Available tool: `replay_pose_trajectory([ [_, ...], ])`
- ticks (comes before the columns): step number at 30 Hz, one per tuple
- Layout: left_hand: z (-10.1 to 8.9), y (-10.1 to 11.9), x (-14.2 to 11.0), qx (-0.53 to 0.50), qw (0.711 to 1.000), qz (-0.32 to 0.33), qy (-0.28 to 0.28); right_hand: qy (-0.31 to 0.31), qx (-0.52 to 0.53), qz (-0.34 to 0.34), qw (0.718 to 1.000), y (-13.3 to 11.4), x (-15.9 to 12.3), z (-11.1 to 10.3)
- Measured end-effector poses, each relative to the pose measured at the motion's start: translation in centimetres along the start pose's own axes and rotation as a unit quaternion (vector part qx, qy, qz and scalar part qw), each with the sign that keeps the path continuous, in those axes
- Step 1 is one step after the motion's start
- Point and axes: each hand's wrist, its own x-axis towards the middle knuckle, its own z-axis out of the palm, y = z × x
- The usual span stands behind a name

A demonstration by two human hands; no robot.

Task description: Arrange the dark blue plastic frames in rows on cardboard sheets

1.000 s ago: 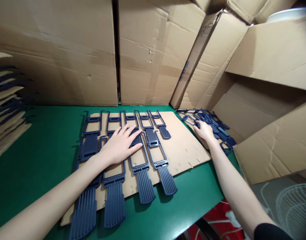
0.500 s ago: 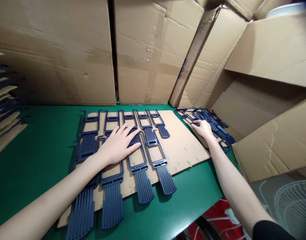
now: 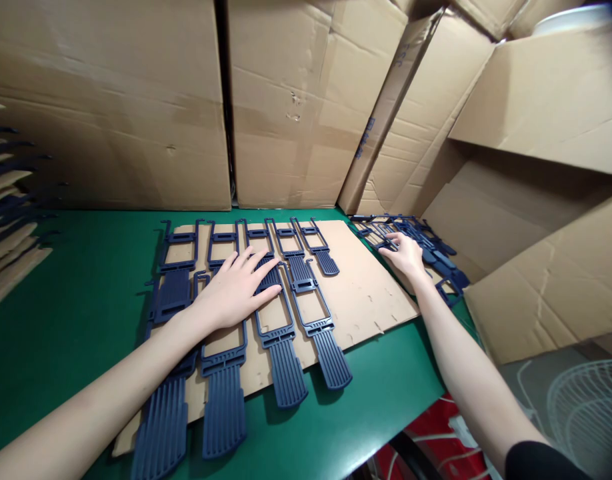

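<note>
Dark blue plastic frames with ribbed paddle ends (image 3: 327,357) lie in two rows on a flat cardboard sheet (image 3: 366,287). My left hand (image 3: 243,287) rests over the middle of them, palm down and fingers spread, covering parts of several pieces. Off the sheet's right side, my right hand (image 3: 405,255) is at a jumbled pile of the same blue pieces (image 3: 439,257). Its thumb and fingers are closed on the edge of one blue plastic frame (image 3: 379,233) at the pile's near left.
Tall cardboard boxes (image 3: 306,113) wall off the back of the green table (image 3: 76,320). At left stands a stack of cardboard sheets (image 3: 11,267) layered with blue pieces. An open carton (image 3: 551,287) borders the right side, with a fan (image 3: 589,413) below.
My right hand has shifted slightly at the pile, and the blue frame at its fingertips is tilted up a little. My left hand stays in place.
</note>
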Motion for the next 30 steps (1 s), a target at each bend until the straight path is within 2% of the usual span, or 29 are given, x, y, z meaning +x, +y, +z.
replay_pose_trajectory([
  [7,0.0,-0.1,0.0,-0.003,1.0,0.001,0.005,-0.012,0.029,0.063,0.998,0.4,0.5,-0.7],
  [16,-0.1,0.1,0.0,0.0,1.0,-0.001,0.001,-0.029,-0.013,0.089,0.996,1.2,0.4,-0.8],
  [19,0.0,0.0,0.0,-0.002,1.0,-0.001,0.002,-0.001,-0.017,0.077,0.997,1.0,0.4,-0.9],
  [24,0.0,0.0,0.0,-0.001,1.0,-0.001,0.004,0.103,-0.013,0.028,0.994,-0.3,0.0,-1.9],
  [27,0.1,0.0,0.0,-0.002,1.0,0.0,0.007,0.176,0.014,-0.079,0.981,-2.0,-0.7,-2.9],
  [30,0.1,0.0,0.0,-0.002,1.0,0.002,0.009,0.168,0.046,-0.189,0.966,-4.5,-2.0,-3.7],
])
